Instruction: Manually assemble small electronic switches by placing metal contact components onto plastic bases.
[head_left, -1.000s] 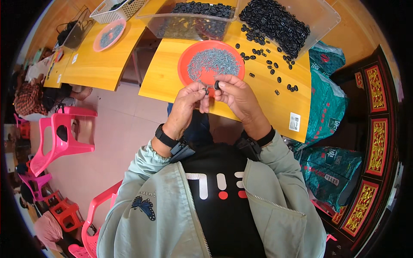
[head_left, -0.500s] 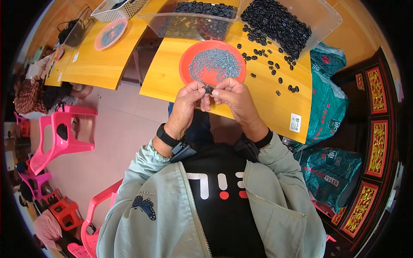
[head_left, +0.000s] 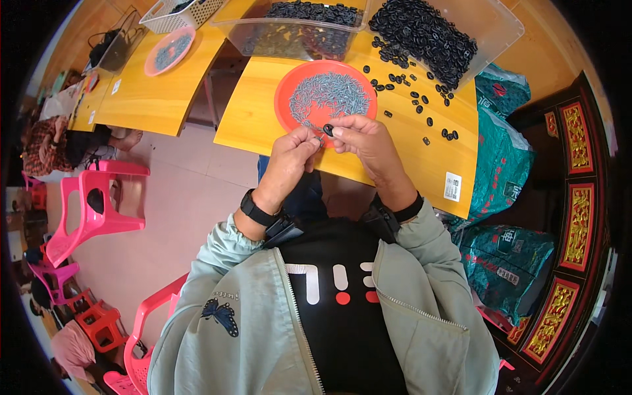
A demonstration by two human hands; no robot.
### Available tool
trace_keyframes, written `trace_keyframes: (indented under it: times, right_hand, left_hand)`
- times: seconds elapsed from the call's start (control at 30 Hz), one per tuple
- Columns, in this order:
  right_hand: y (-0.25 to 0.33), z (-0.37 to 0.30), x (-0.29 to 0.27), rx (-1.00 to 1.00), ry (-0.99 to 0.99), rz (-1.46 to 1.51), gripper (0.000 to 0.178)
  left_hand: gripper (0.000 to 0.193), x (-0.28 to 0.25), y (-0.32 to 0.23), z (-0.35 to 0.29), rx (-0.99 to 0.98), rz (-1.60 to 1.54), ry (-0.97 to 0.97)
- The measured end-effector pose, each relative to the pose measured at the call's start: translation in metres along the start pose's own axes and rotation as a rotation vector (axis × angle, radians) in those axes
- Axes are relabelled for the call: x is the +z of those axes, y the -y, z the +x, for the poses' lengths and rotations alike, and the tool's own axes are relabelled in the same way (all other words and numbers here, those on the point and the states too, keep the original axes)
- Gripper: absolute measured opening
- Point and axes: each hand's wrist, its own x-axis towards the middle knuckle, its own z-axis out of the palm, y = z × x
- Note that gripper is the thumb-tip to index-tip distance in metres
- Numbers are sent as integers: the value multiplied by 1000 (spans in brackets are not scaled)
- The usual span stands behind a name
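left arm [head_left: 220,253] points to 1 o'clock | right arm [head_left: 431,240] points to 11 o'clock | left hand [head_left: 288,157] curled, pinching | right hand [head_left: 366,146], at its 3 o'clock, pinching too, very near

Pink chair [head_left: 105,214] at left, green bags [head_left: 497,158] and red-gold panels [head_left: 579,227] at right.

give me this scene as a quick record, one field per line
left hand: pinching a small piece, too small to identify
right hand: holding a black oval plastic piece
dish: round red plastic dish beyond the hands, holding small grey metal pins
bin: clear plastic bin at far right, with heaped black oval pieces
surface: yellow wooden table
beside table: shiny green sack on the right
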Motion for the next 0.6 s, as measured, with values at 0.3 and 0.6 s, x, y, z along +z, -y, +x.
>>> trace_keyframes:
  times: [0.3,0.6]
  right_hand:
    - [2,-1,-1,-111,36,-189,17]
    - [4,-3,3,-116,25,-206,18]
  left_hand:
    - [15,-1,4,1,7,2,16]
    - [15,-3,7,1,14,38,1]
